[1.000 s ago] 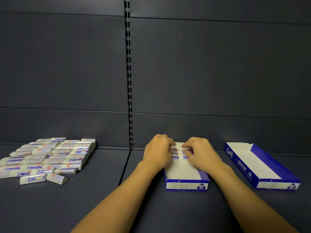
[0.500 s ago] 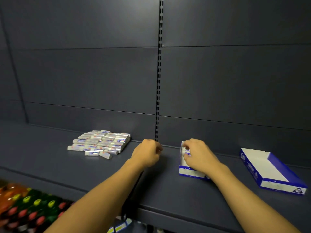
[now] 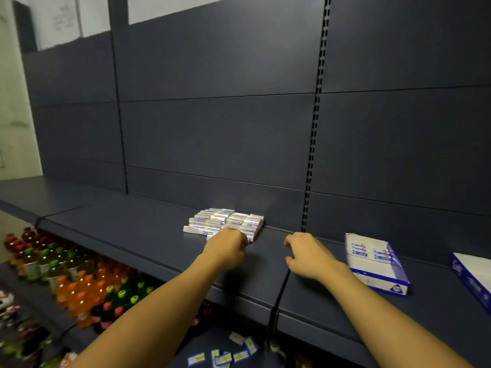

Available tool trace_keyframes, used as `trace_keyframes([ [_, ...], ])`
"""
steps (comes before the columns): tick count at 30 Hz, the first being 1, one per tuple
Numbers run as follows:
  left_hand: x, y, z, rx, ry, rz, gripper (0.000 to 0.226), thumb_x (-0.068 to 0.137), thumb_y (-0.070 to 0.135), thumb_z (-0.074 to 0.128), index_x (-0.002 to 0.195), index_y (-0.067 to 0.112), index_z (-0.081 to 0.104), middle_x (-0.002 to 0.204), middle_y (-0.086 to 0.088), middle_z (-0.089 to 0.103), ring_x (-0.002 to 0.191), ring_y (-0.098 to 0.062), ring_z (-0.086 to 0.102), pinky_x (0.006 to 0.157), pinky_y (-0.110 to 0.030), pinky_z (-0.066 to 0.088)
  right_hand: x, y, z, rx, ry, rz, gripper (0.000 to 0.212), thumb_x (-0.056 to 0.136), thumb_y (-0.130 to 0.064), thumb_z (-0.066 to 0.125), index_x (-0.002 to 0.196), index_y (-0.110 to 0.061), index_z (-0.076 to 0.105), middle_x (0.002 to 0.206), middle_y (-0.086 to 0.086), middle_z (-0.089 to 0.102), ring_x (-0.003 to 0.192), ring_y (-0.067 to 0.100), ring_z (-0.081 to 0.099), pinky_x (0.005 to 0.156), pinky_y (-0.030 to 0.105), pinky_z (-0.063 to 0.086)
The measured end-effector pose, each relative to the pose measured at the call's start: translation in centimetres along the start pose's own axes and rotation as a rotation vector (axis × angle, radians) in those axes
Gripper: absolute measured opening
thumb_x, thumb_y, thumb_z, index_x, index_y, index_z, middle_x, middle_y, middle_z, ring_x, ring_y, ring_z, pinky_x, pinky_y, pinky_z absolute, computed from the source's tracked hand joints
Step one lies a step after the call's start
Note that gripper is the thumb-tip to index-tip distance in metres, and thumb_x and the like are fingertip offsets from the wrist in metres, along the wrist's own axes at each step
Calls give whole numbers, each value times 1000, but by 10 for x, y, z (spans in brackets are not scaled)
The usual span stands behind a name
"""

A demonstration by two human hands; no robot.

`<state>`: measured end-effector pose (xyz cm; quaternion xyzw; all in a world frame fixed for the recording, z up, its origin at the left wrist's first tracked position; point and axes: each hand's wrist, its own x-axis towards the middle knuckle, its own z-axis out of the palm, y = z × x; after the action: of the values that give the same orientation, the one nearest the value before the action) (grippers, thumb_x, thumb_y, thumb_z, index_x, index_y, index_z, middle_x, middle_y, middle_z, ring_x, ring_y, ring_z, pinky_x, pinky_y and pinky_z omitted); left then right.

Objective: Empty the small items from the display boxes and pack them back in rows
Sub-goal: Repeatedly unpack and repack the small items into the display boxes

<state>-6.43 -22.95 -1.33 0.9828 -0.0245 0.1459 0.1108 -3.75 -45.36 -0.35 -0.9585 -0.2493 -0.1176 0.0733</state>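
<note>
Nearest the camera, under the shelf edge, small blue-and-yellow price tags (image 3: pixel 221 355) lie scattered on a lower level. At lower left stand rows of drink bottles (image 3: pixel 79 282) with orange, green and red caps, partly blurred.

Two bare forearms extend over the dark shelf (image 3: pixel 138 235). The left hand (image 3: pixel 228 248) is at the near edge of the pile of small packets (image 3: pixel 225 223), fingers curled downward against the front packets. Whether it has hold of one cannot be told; the fingertips are hidden behind the knuckles. The right hand (image 3: pixel 308 254) hovers just above the shelf between the pile and the first box, fingers loosely bent and spread, holding nothing.

The pile lies in stacked rows close to the back panel (image 3: pixel 212 134), left of the slotted upright (image 3: pixel 314 128).

To the right, the first box (image 3: pixel 377 269), blue with a white inside, rests on the shelf. A few packets (image 3: pixel 370 252) sit in rows at its far end; the near part is bare. A second box (image 3: pixel 475 280) is cut off by the right edge of the view, well apart from the pile.
</note>
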Motion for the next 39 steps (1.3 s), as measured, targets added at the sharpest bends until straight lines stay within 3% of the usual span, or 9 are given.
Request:
trace_keyframes([
  [6, -4, -58, -16, 10, -8, 14, 28, 97, 20, 55, 120, 19, 70, 124, -6, 66, 105, -26, 64, 86, -37, 55, 27, -58, 11, 2, 7, 25, 34, 91, -25, 60, 122, -11, 59, 124, 6, 56, 110, 26, 59, 91, 38, 52],
  [17, 9, -154, -33, 28, 3, 97, 29, 97, 15, 56, 122, 16, 69, 120, -5, 67, 100, -22, 64, 83, -32, 55, 69, -141, 41, 100, 22, 136, 24, 85, -14, 59, 109, -12, 64, 104, 6, 63, 88, 24, 62, 79, 41, 58],
  [23, 30, -160, -17, -9, -16, 154, 26, 95, 15, 56, 116, 16, 71, 119, -5, 68, 101, -26, 64, 86, -40, 56, 84, -141, 44, 53, -21, 189, 24, 84, -8, 57, 107, -8, 64, 104, 10, 64, 89, 27, 64, 80, 44, 58],
  [28, 59, -150, -3, -64, -15, 229, 27, 95, 27, 62, 120, 16, 69, 124, -5, 63, 113, -26, 59, 91, -40, 53, 101, -127, 35, 15, -1, 193, 26, 84, -7, 57, 109, -9, 64, 107, 10, 62, 92, 29, 63, 82, 43, 57],
  [39, 94, -148, 18, -73, -135, 305, 16, 90, 18, 69, 107, 17, 68, 114, -3, 62, 101, -23, 60, 89, -40, 53, 134, -103, 40, 13, 1, 154, 28, 84, -7, 61, 112, -12, 66, 109, 8, 64, 94, 26, 63, 82, 40, 57],
])
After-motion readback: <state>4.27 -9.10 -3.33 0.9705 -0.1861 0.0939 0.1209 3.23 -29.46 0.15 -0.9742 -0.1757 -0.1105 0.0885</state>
